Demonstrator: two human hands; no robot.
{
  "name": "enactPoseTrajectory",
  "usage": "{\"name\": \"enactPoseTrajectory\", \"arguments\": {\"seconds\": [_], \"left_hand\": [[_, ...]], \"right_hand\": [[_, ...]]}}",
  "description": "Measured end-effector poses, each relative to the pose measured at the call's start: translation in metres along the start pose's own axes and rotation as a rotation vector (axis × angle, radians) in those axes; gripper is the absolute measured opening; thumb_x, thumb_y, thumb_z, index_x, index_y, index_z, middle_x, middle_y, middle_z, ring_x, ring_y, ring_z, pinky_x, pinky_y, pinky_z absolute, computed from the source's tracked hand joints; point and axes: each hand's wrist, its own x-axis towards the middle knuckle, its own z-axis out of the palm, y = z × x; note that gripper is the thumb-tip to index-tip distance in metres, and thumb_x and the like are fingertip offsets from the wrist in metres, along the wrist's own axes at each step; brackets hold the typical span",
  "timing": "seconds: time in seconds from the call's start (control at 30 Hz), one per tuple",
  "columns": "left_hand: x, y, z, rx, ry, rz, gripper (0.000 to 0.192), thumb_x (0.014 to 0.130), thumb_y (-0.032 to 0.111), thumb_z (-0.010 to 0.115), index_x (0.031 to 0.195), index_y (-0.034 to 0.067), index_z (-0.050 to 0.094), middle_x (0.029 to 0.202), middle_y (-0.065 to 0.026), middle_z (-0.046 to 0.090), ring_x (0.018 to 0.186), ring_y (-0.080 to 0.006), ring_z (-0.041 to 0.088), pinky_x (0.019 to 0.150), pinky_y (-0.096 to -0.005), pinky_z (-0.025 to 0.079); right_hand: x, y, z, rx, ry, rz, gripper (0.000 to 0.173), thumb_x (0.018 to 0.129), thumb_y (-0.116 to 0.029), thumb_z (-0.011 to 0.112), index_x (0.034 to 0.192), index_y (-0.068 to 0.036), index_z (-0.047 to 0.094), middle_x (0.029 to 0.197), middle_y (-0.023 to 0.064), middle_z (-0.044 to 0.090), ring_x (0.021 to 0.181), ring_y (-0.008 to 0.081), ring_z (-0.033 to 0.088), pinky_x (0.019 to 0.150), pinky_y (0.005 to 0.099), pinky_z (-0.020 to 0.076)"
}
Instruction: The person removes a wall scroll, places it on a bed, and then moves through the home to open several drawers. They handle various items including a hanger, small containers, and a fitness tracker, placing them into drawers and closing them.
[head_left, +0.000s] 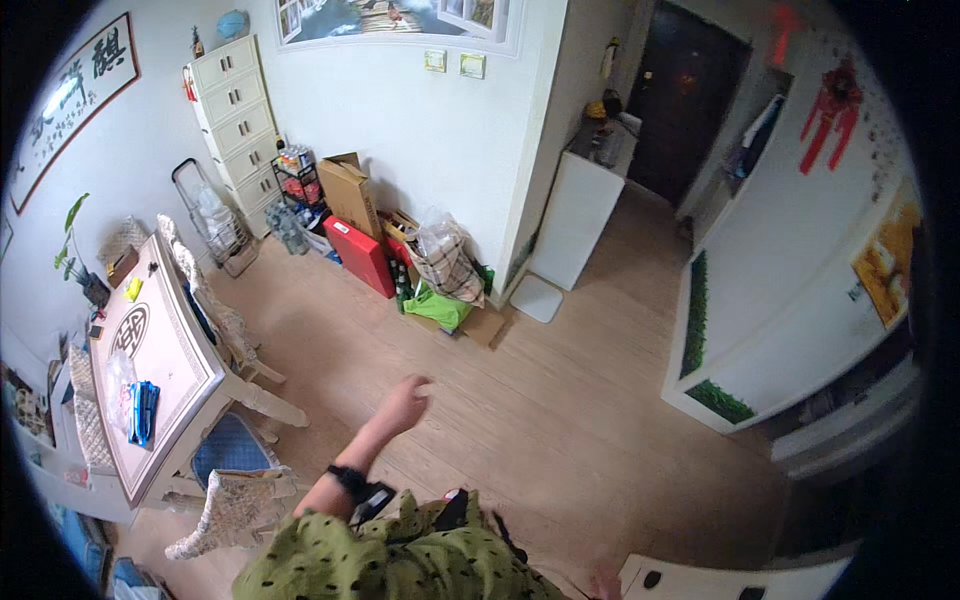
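Observation:
My left hand (406, 407) is held out over the wooden floor (480, 420), its fingers partly curled; a small pale patch shows at the fingertips, and I cannot tell whether it is a held object. A black strap with a dark device (362, 491) sits around that forearm. Near the bottom edge, my right hand (604, 581) is blurred and partly cut off, close to the corner of a pale cabinet top (645, 562). Green dotted clothing (405, 559) covers my body below.
On the left, a dining table (191, 382) holds blue packets (142, 412), with a fabric-covered chair (229, 510) beside it. Ahead by the wall lie a red box (360, 255), a cardboard box (349, 196) and a plaid bag (450, 266). A white cabinet (574, 217) stands near the dark door (686, 97).

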Motion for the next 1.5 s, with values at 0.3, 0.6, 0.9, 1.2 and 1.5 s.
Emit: {"name": "enactPoseTrajectory", "arguments": {"seconds": [0.3, 0.6, 0.9, 1.2, 1.5], "left_hand": [[0.323, 0.217, 0.198, -0.182, -0.22, 0.357, 0.036, 0.09, 0.006, 0.058, 0.125, 0.002, 0.053, 0.122, -0.017, 0.052, 0.092, -0.0255, 0.065, 0.08, -0.0346, 0.053], [0.492, 0.23, 0.266, -0.27, -0.139, 0.032, 0.041, 0.088, 0.007, 0.06, 0.128, 0.004, 0.052, 0.124, -0.0189, 0.053, 0.1, -0.0296, 0.064, 0.082, -0.0354, 0.054], [0.67, 0.198, 0.263, -0.093, 0.203, -0.157, 0.035, 0.085, 0.008, 0.064, 0.118, 0.0, 0.057, 0.113, -0.0201, 0.062, 0.091, -0.0294, 0.066, 0.08, -0.0379, 0.054], [0.934, 0.342, 0.312, -0.221, -0.045, 0.021, 0.035, 0.088, 0.006, 0.062, 0.122, 0.001, 0.056, 0.115, -0.0177, 0.056, 0.095, -0.026, 0.065, 0.079, -0.0348, 0.054], [1.014, 0.325, 0.398, -0.215, 0.12, -0.281, 0.036, 0.086, 0.004, 0.062, 0.121, 0.001, 0.057, 0.122, -0.0172, 0.057, 0.091, -0.0259, 0.066, 0.081, -0.0352, 0.054]], "right_hand": [[0.187, -0.25, -0.022, -0.067, -0.108, 0.213, 0.016, 0.097, -0.021, 0.058, 0.099, -0.005, 0.061, 0.083, 0.0022, 0.062, 0.068, 0.014, 0.058, 0.061, 0.0295, 0.0487], [0.428, -0.645, -0.139, -0.259, -0.081, -0.208, 0.019, 0.098, -0.024, 0.058, 0.097, -0.006, 0.061, 0.082, 0.0018, 0.061, 0.068, 0.014, 0.056, 0.06, 0.0307, 0.0474], [0.575, -0.947, -0.12, -0.153, -0.168, -0.623, 0.017, 0.092, -0.016, 0.063, 0.098, 0.0, 0.065, 0.085, 0.0062, 0.067, 0.077, 0.016, 0.066, 0.064, 0.0306, 0.0518], [0.636, -1.011, -0.138, -0.443, -0.115, -0.043, 0.032, 0.091, -0.031, 0.064, 0.112, -0.006, 0.063, 0.104, 0.0097, 0.068, 0.091, 0.0236, 0.067, 0.081, 0.0402, 0.0527], [0.841, -1.213, -0.162, -0.526, -0.243, -0.19, 0.022, 0.089, -0.021, 0.063, 0.104, -0.006, 0.067, 0.088, 0.0055, 0.069, 0.071, 0.0193, 0.066, 0.061, 0.0343, 0.0514]]}}
